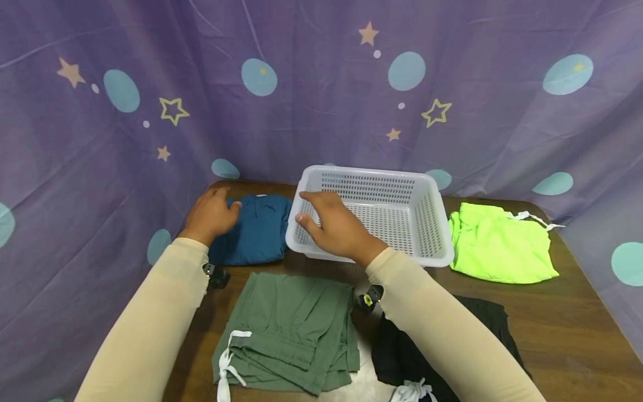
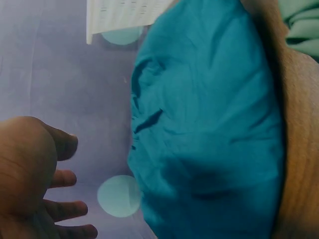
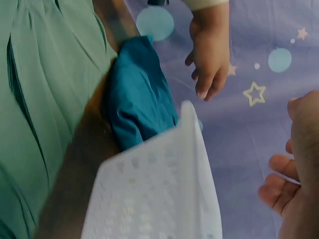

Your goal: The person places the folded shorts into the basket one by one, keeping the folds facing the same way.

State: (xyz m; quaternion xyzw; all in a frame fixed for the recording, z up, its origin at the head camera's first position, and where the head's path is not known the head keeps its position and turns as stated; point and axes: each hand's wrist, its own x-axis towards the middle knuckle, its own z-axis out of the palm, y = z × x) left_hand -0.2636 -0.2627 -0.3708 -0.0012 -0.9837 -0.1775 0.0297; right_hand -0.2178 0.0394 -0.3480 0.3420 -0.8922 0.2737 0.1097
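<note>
the left hand [image 1: 211,216] is positioned over the left edge of the folded blue garment [image 1: 258,229]. its fingers are extended and the thumb is spread apart; it has hold of nothing. in the left wrist view, a gap separates the fingers from the cloth.

the right hand [image 1: 339,228] is positioned over the left end of the white basket [image 1: 389,223]. its thumb and index finger are spread, the hand is relaxed, and it has hold of nothing.

the basket is perforated, rectangular and upright. it stands at the rear of the desk [image 1: 577,335], between the blue garment on the left and a folded neon yellow garment [image 1: 502,245] on the right. the basket interior holds no visible item.

a folded green garment [image 1: 296,312] lies at the front, with a white drawstring [image 1: 225,365] at its lower left corner. a black garment [image 1: 402,352] lies to its right, partly covered by the right sleeve [image 1: 452,335]. a purple curtain [image 1: 321,111] with stars and pale blue spots hangs behind the desk.
</note>
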